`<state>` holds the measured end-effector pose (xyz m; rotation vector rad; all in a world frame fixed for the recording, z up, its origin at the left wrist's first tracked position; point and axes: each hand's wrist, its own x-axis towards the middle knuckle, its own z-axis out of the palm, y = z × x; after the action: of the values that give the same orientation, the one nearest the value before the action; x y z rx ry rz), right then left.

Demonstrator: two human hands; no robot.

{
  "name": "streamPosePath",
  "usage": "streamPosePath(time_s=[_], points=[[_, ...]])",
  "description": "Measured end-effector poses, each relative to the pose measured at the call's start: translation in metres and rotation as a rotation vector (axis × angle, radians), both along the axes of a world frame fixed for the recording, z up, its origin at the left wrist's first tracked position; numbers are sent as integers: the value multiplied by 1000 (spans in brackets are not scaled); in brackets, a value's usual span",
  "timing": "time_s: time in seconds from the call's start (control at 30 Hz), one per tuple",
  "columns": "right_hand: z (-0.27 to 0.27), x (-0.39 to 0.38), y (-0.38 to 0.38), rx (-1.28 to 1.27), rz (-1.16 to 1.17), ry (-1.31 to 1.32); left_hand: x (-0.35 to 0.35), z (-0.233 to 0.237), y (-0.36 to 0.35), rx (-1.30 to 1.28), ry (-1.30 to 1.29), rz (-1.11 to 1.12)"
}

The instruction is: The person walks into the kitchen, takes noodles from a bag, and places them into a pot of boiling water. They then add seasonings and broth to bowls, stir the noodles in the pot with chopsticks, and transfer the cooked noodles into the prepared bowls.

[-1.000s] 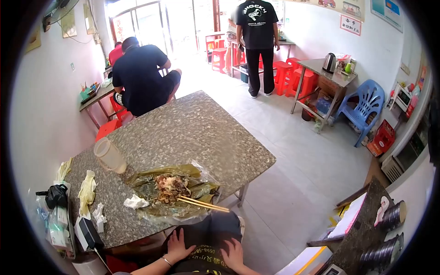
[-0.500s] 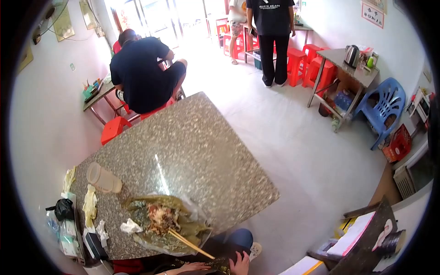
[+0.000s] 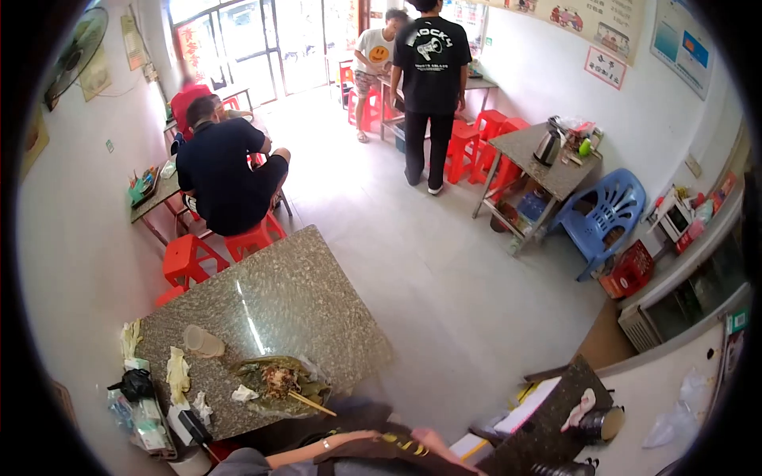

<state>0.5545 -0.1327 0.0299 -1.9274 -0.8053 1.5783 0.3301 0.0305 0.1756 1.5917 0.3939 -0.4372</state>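
Observation:
My left hand (image 3: 361, 436) rests low in my lap against dark clothing, with a light band at the wrist. My right hand (image 3: 431, 441) is just to its right, smeared by motion. I cannot make out the fingers of either hand. On the speckled table (image 3: 309, 285) in front of me, opened green leaves (image 3: 313, 371) on clear plastic hold a brown rice-like food (image 3: 279, 382). Wooden chopsticks (image 3: 313, 404) lean on the food, their ends pointing toward my lap. A crumpled white tissue (image 3: 244, 393) lies just left of the leaves.
A translucent cup (image 3: 204, 341), yellowish gloves (image 3: 178, 371) and a black plastic bag (image 3: 136, 384) are on the left. A seated person (image 3: 226, 170) and red stools (image 3: 190, 260) are beyond the table. Another person (image 3: 431, 87) stands farther back. A blue chair (image 3: 603, 214) is at right.
My view has tilted up and turned right, showing more of the room. My hands are still in my lap, now blurred. The food and chopsticks stay on the table.

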Motion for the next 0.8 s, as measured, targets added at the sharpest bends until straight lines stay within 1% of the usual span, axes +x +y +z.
streamPosePath(time_s=[0.03, 0.07, 0.1, 0.17, 0.23, 0.27, 0.3, 0.33, 0.37, 0.4, 0.43, 0.5, 0.53, 0.57, 0.6, 0.63, 0.67, 0.7, 0.73, 0.77, 0.8], points=[[-31, 36, -1, -157, -143, 429, 10, 9, 0, -22, -26, -6], [16, 46, 15, -121, -610, 632, 18, 17, 1, -35, -43, -6], [91, 56, 50, -67, -1082, 813, 29, 21, 5, -55, -67, -12], [90, 81, 75, 255, -1363, 986, 53, 23, 13, -66, -103, -11], [70, 87, 91, 447, -1326, 1269, 78, 21, 28, -68, -131, 4], [60, 85, 95, 413, -1280, 1335, 90, 21, 37, -64, -144, 14], [54, 86, 95, 260, -1230, 1438, 100, 23, 49, -46, -146, 25], [45, 86, 90, 165, -1207, 1350, 114, 24, 63, -17, -144, 32], [30, 96, 83, 73, -1158, 1292, 128, 33, 79, 35, -85, 1], [26, 110, 78, -27, -1272, 1330, 139, 39, 93, 80, -30, -29], [36, 128, 79, -78, -1426, 1101, 154, 24, 103, 72, -59, -18], [-48, 199, 59, 8, -1378, 885, 180, -11, 128, -91, -5, 24], [-62, 237, 71, 28, -1365, 864, 199, -18, 144, -87, -34, 30], [-63, 288, 97, 54, -1235, 869, 226, -18, 166, -104, -32, 8], [-68, 323, 114, 59, -1118, 885, 240, -29, 178, -128, -6, -20], [-68, 345, 104, 35, -1025, 898, 260, -97, 183, -208, -216, -79], [-59, 374, 105, 14, -919, 907, 282, -59, 206, -223, -225, -75], [-49, 399, 109, -9, -808, 922, 305, -16, 236, -105, -99, -122], [-29, 419, 129, 46, -1023, 857, 321, 26, 261, 18, 42, -169], [-2, 436, 163, 103, -1231, 793, 334, 17, 273, 135, -37, -65], [20, 454, 202, 76, -1508, 739, 343, 10, 289, 255, -112, 36]])
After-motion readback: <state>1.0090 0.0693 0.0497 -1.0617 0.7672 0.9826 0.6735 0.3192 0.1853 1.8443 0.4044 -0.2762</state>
